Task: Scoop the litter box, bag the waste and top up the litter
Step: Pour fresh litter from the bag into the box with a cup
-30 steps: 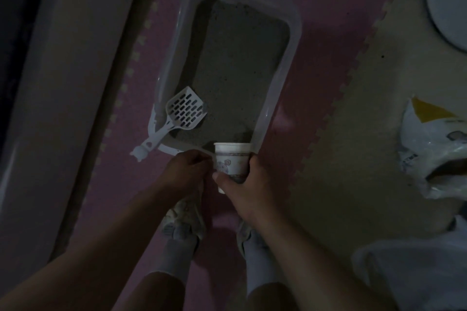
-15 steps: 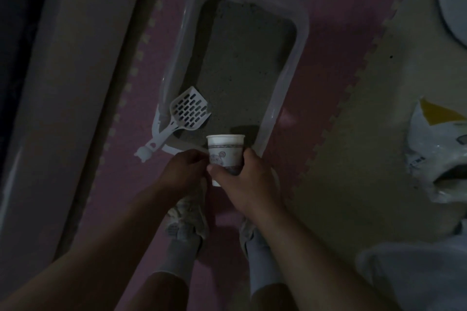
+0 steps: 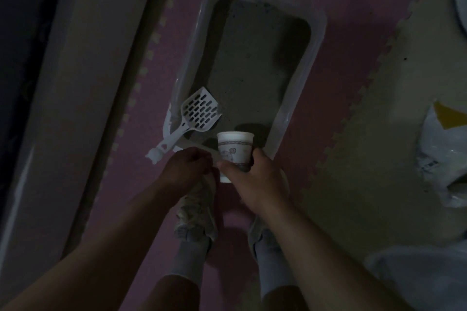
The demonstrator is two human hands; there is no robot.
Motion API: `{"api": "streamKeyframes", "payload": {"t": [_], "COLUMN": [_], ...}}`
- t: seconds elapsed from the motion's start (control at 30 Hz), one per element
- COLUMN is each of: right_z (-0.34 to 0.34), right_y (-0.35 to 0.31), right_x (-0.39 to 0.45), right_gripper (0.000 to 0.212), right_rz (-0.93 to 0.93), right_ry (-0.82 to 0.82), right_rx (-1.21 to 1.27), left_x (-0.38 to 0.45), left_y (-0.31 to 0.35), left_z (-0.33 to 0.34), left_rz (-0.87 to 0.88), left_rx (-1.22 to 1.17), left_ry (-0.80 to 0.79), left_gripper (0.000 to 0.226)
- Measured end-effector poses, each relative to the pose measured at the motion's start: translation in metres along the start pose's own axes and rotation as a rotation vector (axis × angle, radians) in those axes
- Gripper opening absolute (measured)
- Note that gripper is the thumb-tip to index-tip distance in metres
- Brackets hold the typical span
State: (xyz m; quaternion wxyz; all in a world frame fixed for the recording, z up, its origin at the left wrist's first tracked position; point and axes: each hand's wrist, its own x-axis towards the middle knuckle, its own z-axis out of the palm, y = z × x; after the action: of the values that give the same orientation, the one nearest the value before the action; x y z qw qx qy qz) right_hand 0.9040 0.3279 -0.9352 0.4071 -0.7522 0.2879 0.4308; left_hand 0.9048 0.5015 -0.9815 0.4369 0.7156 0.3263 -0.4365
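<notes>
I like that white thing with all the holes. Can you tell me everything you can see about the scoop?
The scoop is white and looks like plastic. Its wide, flat head has rows of small slots, like a sieve, and narrows into a short handle with a hole near its shaped end. It lies at the near left corner of the litter box: head over the grey litter, handle crossing the rim and sticking out above the pink mat. No clumps show on it. Neither of the hands touches it.

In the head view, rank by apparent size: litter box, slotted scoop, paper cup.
1. litter box, by far the largest.
2. slotted scoop.
3. paper cup; it is held nearer the camera and partly covered by the right hand, so its place below the scoop is unsure.
</notes>
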Motion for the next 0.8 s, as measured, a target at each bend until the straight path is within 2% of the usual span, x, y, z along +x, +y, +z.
{"api": "streamKeyframes", "payload": {"t": [0.2,0.33,0.43,0.73,0.8], "right_z": [0.001,0.001,0.01,0.006,-0.005], "right_y": [-0.01,-0.016,-0.014,-0.015,-0.019], "right_x": [0.003,0.003,0.004,0.001,-0.012], "right_gripper": [0.057,0.052,0.05,0.059,0.056], "right_rz": [0.012,0.036,0.032,0.033,0.02], "right_ry": [-0.014,-0.058,-0.056,-0.035,-0.039], "right_rx": [0.053,0.069,0.145,0.188,0.216], "left_x": [-0.002,0.0,0.001,-0.005,-0.014], "left_y": [-0.002,0.0,0.005,0.019,0.025], "left_z": [-0.005,-0.008,-0.008,-0.019,-0.022], "left_rz": [-0.008,-0.014,-0.006,0.03,0.024], "left_rx": [-0.057,-0.037,-0.005,0.033,0.026], "left_ry": [-0.013,-0.014,0.0,-0.019,-0.013], "left_gripper": [0.005,0.026,0.013,0.012,0.024]}}
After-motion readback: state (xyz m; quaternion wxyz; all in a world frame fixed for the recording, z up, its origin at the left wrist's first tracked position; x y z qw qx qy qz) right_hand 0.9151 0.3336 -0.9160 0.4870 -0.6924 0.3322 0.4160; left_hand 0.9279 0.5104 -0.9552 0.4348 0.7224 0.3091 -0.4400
